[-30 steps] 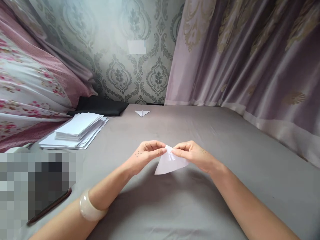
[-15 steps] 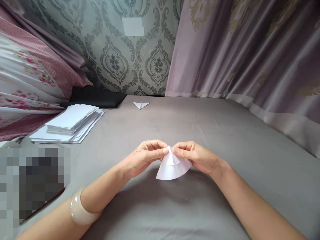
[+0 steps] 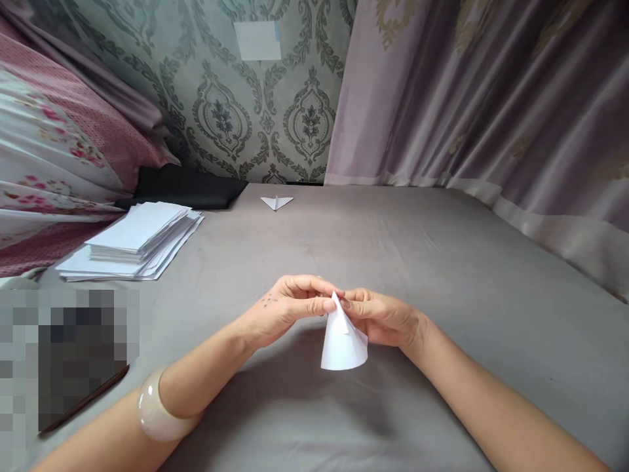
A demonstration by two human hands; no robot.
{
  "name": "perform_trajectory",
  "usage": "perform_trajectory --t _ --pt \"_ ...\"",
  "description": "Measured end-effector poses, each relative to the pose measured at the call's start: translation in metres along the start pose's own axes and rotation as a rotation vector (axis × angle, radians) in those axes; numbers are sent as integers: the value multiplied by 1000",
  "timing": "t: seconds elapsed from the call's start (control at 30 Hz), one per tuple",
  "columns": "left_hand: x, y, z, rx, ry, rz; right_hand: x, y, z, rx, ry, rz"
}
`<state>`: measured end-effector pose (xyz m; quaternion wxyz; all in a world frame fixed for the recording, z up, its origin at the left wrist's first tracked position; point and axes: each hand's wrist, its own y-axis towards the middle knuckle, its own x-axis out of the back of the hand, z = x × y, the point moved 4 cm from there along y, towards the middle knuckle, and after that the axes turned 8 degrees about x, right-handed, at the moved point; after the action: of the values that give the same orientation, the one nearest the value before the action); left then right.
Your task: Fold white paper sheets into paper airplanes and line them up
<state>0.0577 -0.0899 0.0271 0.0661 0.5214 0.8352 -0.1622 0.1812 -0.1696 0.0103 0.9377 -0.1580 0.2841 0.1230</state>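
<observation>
Fingertips of the left hand (image 3: 287, 308) and right hand (image 3: 381, 316) pinch shut on the folded paper's (image 3: 343, 341) top point, letting its wide end hang above the grey sheet (image 3: 442, 262).

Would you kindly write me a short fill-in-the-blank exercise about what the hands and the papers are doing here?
1. Both hands pinch the top of a folded white ____ piece.
2. The bangle sits on the ____ forearm.
3. The stack of white sheets lies to the ____ of the left hand.
4. The right hand is above a ____ cloth surface.

Missing words: paper; left; left; grey
</observation>
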Motion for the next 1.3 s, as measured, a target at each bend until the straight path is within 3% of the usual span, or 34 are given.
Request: perform_trajectory --t 0.13,0.33,0.6,0.8,1.03,1.17,1.3 --pt "3 1 0 -13 -9 -33 2 1 3 30 -146 10" --pt "16 6 4 33 -77 -185 4 -5 34 377 -738 -346" --pt "21 5 5 23 -82 -386 -12 -6 31 543 -989 -504" --pt "19 5 5 -1 -72 -439 -13 -8 30 564 -947 -544" --pt "12 4 5 -79 -62 -361 -11 -8 31 544 -889 -560" --pt "9 3 3 -38 170 -269 -3 -9 32 417 -931 -513" --pt "8 2 1 10 430 -191 5 -9 31 289 -812 -357"
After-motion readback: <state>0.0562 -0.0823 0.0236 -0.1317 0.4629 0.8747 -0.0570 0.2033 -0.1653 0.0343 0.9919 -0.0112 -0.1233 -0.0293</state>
